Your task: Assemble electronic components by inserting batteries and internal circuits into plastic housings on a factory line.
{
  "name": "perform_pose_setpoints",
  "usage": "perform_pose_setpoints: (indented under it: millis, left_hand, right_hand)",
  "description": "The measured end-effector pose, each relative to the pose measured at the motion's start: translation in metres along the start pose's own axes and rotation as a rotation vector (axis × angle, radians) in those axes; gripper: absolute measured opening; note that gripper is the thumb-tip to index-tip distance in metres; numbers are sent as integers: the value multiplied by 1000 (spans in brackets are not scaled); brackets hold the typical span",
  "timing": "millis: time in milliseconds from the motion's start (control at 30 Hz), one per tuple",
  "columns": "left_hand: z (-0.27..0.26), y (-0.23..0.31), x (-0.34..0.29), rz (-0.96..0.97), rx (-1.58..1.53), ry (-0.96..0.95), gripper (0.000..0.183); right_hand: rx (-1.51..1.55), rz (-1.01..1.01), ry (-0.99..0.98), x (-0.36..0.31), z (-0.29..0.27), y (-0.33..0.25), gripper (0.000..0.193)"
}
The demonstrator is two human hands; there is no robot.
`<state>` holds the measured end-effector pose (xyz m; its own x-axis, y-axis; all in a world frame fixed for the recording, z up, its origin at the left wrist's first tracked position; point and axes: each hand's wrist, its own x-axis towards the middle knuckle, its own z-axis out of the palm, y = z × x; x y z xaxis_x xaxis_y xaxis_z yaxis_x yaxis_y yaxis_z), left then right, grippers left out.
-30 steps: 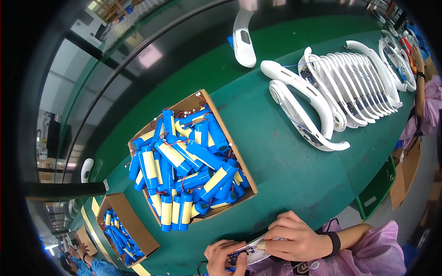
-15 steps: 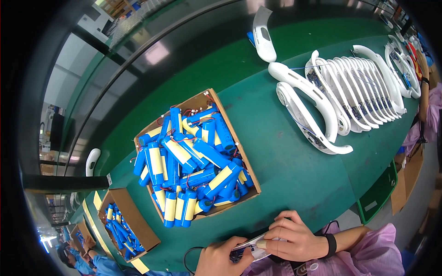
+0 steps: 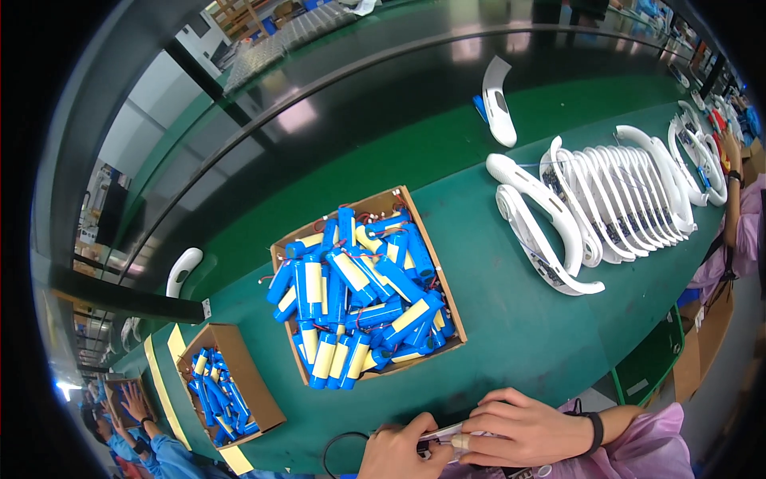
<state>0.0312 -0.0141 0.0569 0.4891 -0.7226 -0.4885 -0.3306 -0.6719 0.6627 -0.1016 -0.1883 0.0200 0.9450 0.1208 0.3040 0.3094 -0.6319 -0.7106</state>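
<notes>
Close to my body at the lower edge, a white plastic housing is held between both hands. My left hand closes on its left end, with thumb and fingers bent around it. My right hand wraps over the other end, fingertips pressed on its upper side. Most of the housing is hidden by my fingers. Beyond my hands stands a cardboard box heaped with blue cylindrical battery packs that carry yellow strips and thin wires.
Several curved white housings with circuit boards stand in a row at right. A smaller battery box is at left. More white pieces lie on the green belt beyond. Co-workers' hands show at left and right; a green crate stands lower right.
The whole view has shifted, so the boxes and housings sit lower and mostly further right. My hands still hold the white housing; its circuit board, visible before, is now mostly covered by my fingers.
</notes>
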Motion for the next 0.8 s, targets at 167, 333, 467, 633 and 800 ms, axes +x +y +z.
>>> perform_pose_setpoints:
  millis: [167,333,467,633,800]
  left_hand:
    - [-7,0,-20,15,-114,102,16]
    - [-9,-4,-27,93,-116,118,19]
    - [2,-11,-19,100,-103,117,25]
    - [14,-11,-1,151,6,212,27]
    - [13,-16,8,336,-39,482,26]
  right_hand:
    - [-69,-10,183,36,-38,3,23]
    - [-335,-91,228,94,-38,32,27]
    - [-588,-153,62,106,-26,46,28]
    - [-408,-72,184,102,-27,37,26]
    - [577,302,481,79,-43,18,24]
